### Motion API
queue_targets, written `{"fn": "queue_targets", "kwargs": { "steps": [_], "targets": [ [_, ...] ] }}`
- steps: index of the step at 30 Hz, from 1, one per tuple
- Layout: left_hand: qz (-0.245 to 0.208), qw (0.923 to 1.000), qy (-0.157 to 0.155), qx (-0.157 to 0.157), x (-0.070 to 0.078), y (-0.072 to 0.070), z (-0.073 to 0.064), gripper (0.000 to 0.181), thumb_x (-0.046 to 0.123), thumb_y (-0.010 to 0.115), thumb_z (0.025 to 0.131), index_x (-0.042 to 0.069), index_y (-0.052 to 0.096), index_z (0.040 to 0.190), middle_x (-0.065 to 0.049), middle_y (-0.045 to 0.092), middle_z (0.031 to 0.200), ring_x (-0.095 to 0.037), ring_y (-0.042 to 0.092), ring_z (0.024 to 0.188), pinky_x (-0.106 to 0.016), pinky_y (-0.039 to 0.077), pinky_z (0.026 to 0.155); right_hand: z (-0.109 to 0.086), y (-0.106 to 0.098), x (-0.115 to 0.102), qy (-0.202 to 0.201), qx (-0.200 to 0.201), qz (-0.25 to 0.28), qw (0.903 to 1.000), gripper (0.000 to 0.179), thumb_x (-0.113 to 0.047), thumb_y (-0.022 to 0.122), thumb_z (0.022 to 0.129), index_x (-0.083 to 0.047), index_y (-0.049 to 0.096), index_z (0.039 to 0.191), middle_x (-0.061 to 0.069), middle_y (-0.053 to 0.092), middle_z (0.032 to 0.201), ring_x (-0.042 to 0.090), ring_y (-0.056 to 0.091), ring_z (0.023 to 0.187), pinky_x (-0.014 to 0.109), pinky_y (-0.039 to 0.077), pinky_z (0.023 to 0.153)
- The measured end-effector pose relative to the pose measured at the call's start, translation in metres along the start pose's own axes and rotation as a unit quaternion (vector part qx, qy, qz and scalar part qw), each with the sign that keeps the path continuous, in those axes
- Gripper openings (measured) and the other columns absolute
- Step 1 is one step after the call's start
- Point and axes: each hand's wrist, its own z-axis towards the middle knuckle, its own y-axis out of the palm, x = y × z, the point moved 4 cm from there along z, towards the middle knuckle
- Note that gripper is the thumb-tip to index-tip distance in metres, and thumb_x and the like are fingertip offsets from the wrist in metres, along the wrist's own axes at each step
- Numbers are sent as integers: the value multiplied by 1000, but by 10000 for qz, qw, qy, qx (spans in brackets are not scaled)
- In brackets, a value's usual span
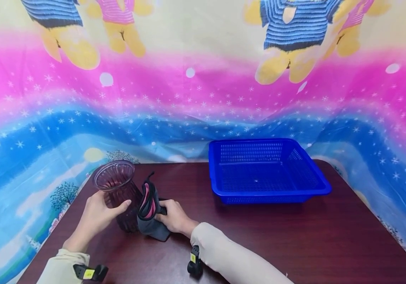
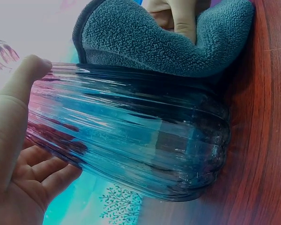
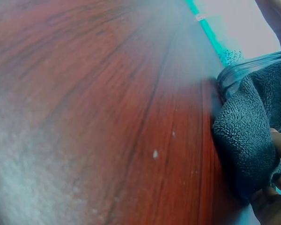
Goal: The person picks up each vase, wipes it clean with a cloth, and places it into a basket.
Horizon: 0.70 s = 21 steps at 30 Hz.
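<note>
A ribbed, purple-tinted glass vase (image 1: 127,220) stands on the table with its flared mouth up, tilted slightly in the head view. My left hand (image 1: 97,215) holds it below the rim, thumb on the near side and fingers round the other. Against the vase's right side lies a folded grey cloth (image 1: 154,229) with dark edging and a pink inner face. My right hand (image 1: 176,217) grips this cloth, some fingers hidden in its folds. Up close in the left wrist view, the cloth (image 2: 131,40) has a fluffy texture and touches the glass (image 2: 131,126).
A blue perforated plastic basket (image 1: 270,193) sits at the back right of the dark red-brown wooden table (image 1: 277,240). Behind the table hangs a colourful printed curtain (image 1: 188,94). Small pale specks show on the wood in the right wrist view.
</note>
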Motion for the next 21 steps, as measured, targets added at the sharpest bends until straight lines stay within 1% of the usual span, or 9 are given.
{"fn": "queue_targets", "kwargs": {
  "steps": [5,9,13,17,21],
  "targets": [
    [-30,10000,41,56,0,1,0,56,32,80,83,-3,62,122,-30,71,113,-44,72,101,-55,56,86,-1,1,-2,-4,142,84,9999,19,-10,73,89,-14,76,108,-3,77,100,-2,60,88,13,47,78],
    [-77,10000,-1,11,0,2,-1,57,32,80,84,-4,61,124,-32,70,115,-45,71,103,-57,56,88,-2,0,-4,1,295,151,9995,20,-10,74,88,-14,77,107,-3,77,102,-1,62,91,14,48,79],
    [-55,10000,-41,-31,0,2,-1,57,33,80,84,-4,61,123,-31,71,114,-44,72,101,-55,57,86,0,-2,-8,66,322,239,9992,18,-11,74,88,-15,78,105,-4,77,100,-2,61,89,13,48,78],
    [-54,9999,-57,-78,1,1,-1,56,33,80,84,-3,62,123,-30,72,113,-42,72,101,-52,57,84,4,-6,-15,43,305,299,9991,15,-12,73,89,-15,78,103,-5,77,96,-4,60,85,13,48,76],
    [-11,10000,-51,-86,0,0,0,53,31,80,84,-3,63,120,-29,73,110,-41,73,98,-43,57,79,8,-13,-25,-23,301,481,9984,12,-12,73,91,-15,78,102,-4,77,93,-4,61,81,13,49,75]
  ]
}}
